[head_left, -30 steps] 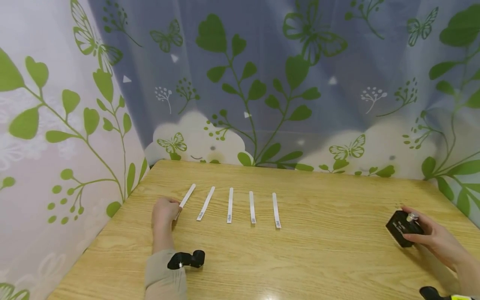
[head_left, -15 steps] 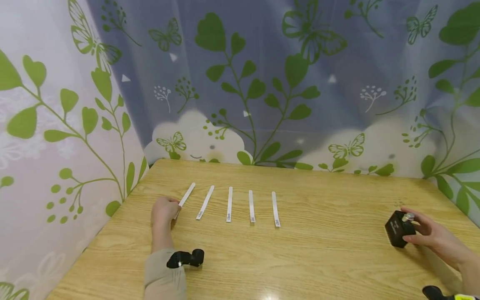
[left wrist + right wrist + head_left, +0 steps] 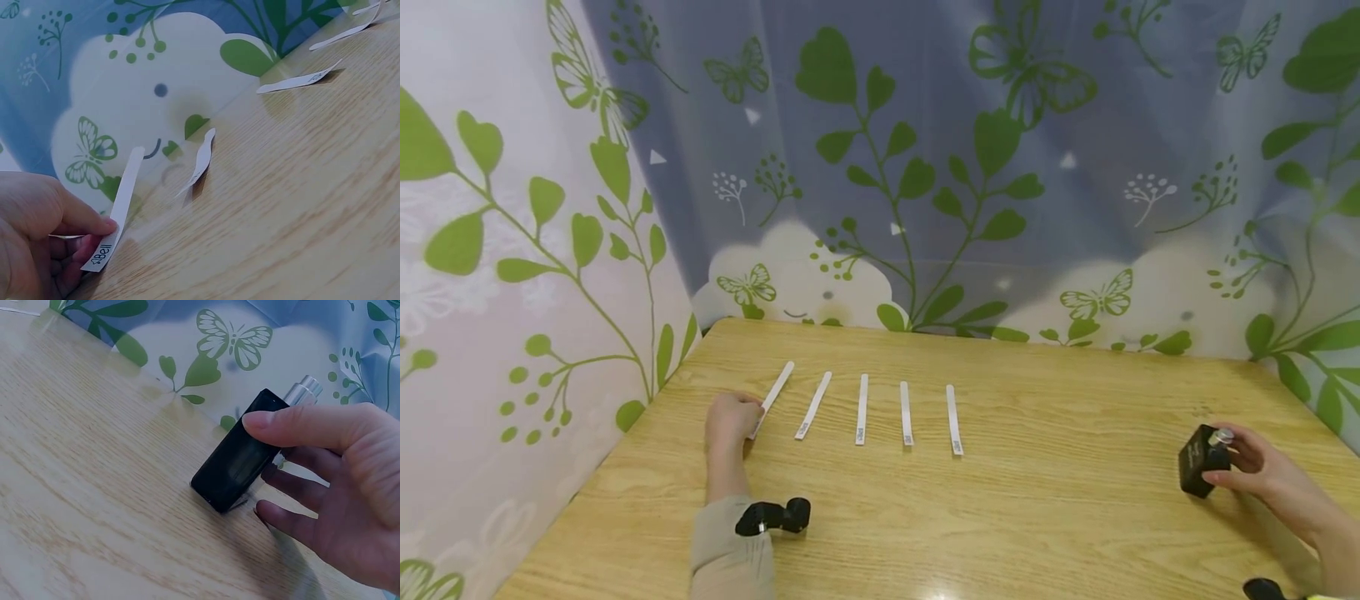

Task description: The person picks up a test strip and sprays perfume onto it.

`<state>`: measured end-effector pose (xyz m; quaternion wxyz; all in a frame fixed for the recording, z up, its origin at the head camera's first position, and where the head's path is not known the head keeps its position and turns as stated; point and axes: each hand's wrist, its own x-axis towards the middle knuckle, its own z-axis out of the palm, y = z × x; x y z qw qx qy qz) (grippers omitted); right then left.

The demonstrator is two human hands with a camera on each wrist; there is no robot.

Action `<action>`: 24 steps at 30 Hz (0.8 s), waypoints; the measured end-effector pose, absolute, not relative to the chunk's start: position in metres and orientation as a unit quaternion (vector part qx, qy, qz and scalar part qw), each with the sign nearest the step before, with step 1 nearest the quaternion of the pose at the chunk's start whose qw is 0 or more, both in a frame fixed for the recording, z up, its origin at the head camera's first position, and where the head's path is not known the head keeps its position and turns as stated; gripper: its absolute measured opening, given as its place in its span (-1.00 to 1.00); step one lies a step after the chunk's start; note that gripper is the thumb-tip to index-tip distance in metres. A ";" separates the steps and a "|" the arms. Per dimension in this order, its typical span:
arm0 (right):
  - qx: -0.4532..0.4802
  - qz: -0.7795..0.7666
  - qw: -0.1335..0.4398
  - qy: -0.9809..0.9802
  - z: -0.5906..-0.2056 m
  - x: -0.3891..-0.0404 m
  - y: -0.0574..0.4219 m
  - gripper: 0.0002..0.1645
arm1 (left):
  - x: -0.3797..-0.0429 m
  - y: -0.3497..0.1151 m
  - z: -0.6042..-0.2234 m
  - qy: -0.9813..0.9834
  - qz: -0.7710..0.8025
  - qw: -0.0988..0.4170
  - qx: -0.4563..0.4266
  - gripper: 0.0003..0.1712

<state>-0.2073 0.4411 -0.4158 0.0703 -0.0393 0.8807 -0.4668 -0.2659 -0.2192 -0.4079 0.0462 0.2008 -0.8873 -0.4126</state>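
Note:
My left hand (image 3: 730,423) pinches the printed lower end of a white perfume test strip (image 3: 128,181) between thumb and fingers, at the left of the table. The word "Bell" shows on that end in the left wrist view, and the strip slants up and away from the hand. At the right, my right hand (image 3: 1273,479) grips a black perfume bottle (image 3: 1193,462) by its upper part, thumb on one side, fingers behind. Its silver spray neck (image 3: 303,390) is bare at the top. The bottle leans in the right wrist view, its lower edge close over the table.
Several more white test strips lie in a row to the right of my left hand, among them a middle strip (image 3: 861,408) and a far-right strip (image 3: 953,419). A patterned curtain (image 3: 925,167) borders the back of the wooden table (image 3: 1037,517); another printed sheet (image 3: 512,333) stands at its left.
The bottle has turned in my right hand, so its lettered front now looks narrower. The strip in my left hand has risen slightly at its far tip. The other strips lie as before.

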 end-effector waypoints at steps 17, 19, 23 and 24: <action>-0.001 -0.414 0.062 0.908 -0.410 -0.211 0.437 0.07 | -0.266 -0.225 -0.407 -0.857 -0.478 0.049 0.186 -0.70; -0.003 -0.406 0.055 0.912 -0.409 -0.210 0.437 0.05 | -0.267 -0.226 -0.406 -0.854 -0.483 0.044 0.189 -0.70; -0.008 -0.397 0.035 0.917 -0.413 -0.208 0.439 0.03 | -0.268 -0.227 -0.405 -0.854 -0.483 0.042 0.186 -0.70; -0.009 -0.397 0.033 0.917 -0.414 -0.208 0.440 0.02 | -0.268 -0.227 -0.405 -0.856 -0.482 0.042 0.184 -0.70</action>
